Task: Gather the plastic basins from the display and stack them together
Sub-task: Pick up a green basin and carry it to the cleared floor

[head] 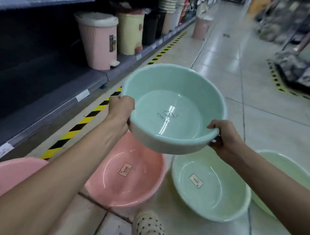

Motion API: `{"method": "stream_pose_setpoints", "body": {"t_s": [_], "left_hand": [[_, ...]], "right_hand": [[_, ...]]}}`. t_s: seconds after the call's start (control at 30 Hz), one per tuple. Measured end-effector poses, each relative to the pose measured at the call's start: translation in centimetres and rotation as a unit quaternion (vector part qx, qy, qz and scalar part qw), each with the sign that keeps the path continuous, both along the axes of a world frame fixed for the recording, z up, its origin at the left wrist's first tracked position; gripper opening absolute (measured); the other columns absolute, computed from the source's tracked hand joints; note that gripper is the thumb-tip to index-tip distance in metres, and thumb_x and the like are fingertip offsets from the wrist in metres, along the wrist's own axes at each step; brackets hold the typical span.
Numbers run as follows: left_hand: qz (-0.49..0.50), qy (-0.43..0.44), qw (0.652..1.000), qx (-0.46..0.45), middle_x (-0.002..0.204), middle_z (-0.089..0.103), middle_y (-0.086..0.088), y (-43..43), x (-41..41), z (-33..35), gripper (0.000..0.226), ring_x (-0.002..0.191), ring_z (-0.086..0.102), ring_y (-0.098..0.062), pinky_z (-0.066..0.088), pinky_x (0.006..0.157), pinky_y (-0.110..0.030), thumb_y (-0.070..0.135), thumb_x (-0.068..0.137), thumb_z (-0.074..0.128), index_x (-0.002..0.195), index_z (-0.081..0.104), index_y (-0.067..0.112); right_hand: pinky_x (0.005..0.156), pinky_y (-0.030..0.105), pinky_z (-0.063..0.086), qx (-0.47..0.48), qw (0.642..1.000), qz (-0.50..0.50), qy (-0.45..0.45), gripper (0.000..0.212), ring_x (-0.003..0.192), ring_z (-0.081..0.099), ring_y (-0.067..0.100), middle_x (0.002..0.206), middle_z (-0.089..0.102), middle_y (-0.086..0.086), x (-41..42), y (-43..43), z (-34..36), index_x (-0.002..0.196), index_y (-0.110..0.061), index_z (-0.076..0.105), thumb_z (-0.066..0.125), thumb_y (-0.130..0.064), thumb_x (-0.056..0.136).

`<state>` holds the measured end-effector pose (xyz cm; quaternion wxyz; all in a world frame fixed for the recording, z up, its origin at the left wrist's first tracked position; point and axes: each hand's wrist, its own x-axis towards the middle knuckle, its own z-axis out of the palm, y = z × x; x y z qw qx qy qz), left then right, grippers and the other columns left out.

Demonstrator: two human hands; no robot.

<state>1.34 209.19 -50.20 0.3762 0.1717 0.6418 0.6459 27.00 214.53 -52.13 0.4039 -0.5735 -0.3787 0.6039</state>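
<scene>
I hold a teal plastic basin (172,93) in the air above the floor, tilted toward me. My left hand (120,111) grips its left rim and my right hand (222,136) grips its right rim. Under it on the tiled floor lie a pink basin (128,174) and a pale green basin (210,187), each with a label inside. Another pink basin (3,176) sits at the far left, partly behind my left arm. A second pale green basin (290,170) lies at the right, partly hidden by my right arm.
A dark low shelf (42,91) runs along the left with a pink pedal bin (99,40) and a cream bin (129,33). Yellow-black tape (82,123) marks the floor edge. My spotted shoe (148,227) is at the bottom. Shelving stands at the right.
</scene>
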Motion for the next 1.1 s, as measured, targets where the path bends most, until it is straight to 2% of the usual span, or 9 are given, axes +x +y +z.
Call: {"method": "stream_pose_setpoints", "body": {"t_s": [0.13,0.27,0.43,0.53,0.67,0.77,0.9,1.0,1.1], "left_hand": [[-0.116,-0.007,0.993,0.014,0.073,0.057,-0.008,-1.4,10.3,1.7,0.029,0.057,0.052,-0.023,0.037,0.039,-0.014,-0.005,0.075,0.051,0.101,0.06,0.003],[-0.2,0.008,0.98,-0.005,0.075,0.061,-0.012,-3.7,20.3,1.7,0.027,0.067,0.056,-0.027,0.043,0.057,-0.026,-0.007,0.074,0.05,0.097,0.064,-0.002],[-0.304,0.045,0.951,-0.032,0.07,0.057,-0.008,-5.2,31.1,-1.6,0.024,0.062,0.052,-0.025,0.043,0.057,-0.029,-0.01,0.077,0.045,0.077,0.057,0.011],[-0.382,0.069,0.92,-0.05,0.068,0.057,-0.006,-6.8,37.4,-4.7,0.029,0.057,0.05,-0.021,0.041,0.052,-0.026,-0.012,0.079,0.044,0.074,0.059,0.013],[-0.472,0.086,0.874,-0.08,0.068,0.059,-0.002,-10.1,45.2,-9.1,0.031,0.057,0.053,-0.017,0.039,0.037,-0.016,-0.014,0.081,0.043,0.083,0.062,0.011],[-0.551,0.088,0.824,-0.094,0.077,0.065,0.0,-13.4,50.2,-11.9,0.038,0.066,0.06,-0.014,0.045,0.044,-0.019,-0.014,0.08,0.043,0.097,0.064,0.013],[-0.611,0.086,0.778,-0.116,0.072,0.066,0.0,-17.7,56.0,-14.4,0.037,0.061,0.061,-0.016,0.046,0.041,-0.02,-0.015,0.078,0.044,0.088,0.065,0.014],[-0.646,0.084,0.749,-0.122,0.075,0.067,-0.003,-20.1,59.1,-15.7,0.037,0.063,0.062,-0.019,0.045,0.044,-0.022,-0.013,0.078,0.044,0.096,0.066,0.01],[-0.666,0.094,0.73,-0.12,0.074,0.065,-0.004,-21.9,61.1,-16.4,0.036,0.059,0.061,-0.02,0.044,0.039,-0.021,-0.014,0.078,0.044,0.089,0.064,0.015]], "right_hand": [[0.056,0.029,0.039,0.042,0.995,-0.094,-0.011,0.02,0.068,0.048,0.017,0.079,0.057,0.002,11.6,-7.4,2.5,0.096,-0.016,0.06,0.054,-0.008,0.079],[0.057,0.03,0.041,0.031,0.98,-0.193,-0.027,0.028,0.07,0.051,0.019,0.085,0.059,0.004,20.4,-13.6,2.2,0.104,-0.015,0.059,0.05,-0.005,0.079],[0.058,0.03,0.048,0.013,0.966,-0.255,-0.046,0.036,0.073,0.058,0.02,0.087,0.065,0.001,29.6,-20.7,-1.6,0.102,-0.021,0.06,0.046,0.004,0.08],[0.052,0.029,0.049,-0.016,0.948,-0.314,-0.043,0.044,0.072,0.061,0.022,0.088,0.068,0.002,34.2,-25.5,-4.7,0.108,-0.019,0.061,0.044,0.01,0.078],[0.055,0.03,0.048,-0.051,0.909,-0.412,-0.032,0.047,0.072,0.06,0.025,0.09,0.068,0.007,39.2,-32.6,-8.9,0.109,-0.017,0.061,0.043,0.012,0.076],[0.057,0.031,0.049,-0.072,0.878,-0.472,-0.03,0.049,0.075,0.06,0.025,0.093,0.07,0.009,42.0,-38.2,-11.4,0.112,-0.016,0.062,0.044,0.011,0.075],[0.064,0.033,0.05,-0.09,0.83,-0.55,-0.023,0.052,0.079,0.062,0.025,0.094,0.072,0.005,44.6,-44.8,-13.2,0.113,-0.017,0.064,0.043,0.012,0.075],[0.064,0.033,0.05,-0.09,0.809,-0.581,-0.024,0.054,0.083,0.063,0.026,0.099,0.072,0.005,46.3,-48.3,-13.9,0.114,-0.021,0.064,0.044,0.012,0.075],[0.067,0.035,0.053,-0.097,0.791,-0.604,-0.018,0.053,0.087,0.066,0.028,0.101,0.073,0.005,47.2,-50.9,-14.6,0.114,-0.021,0.064,0.046,0.011,0.075]]}}
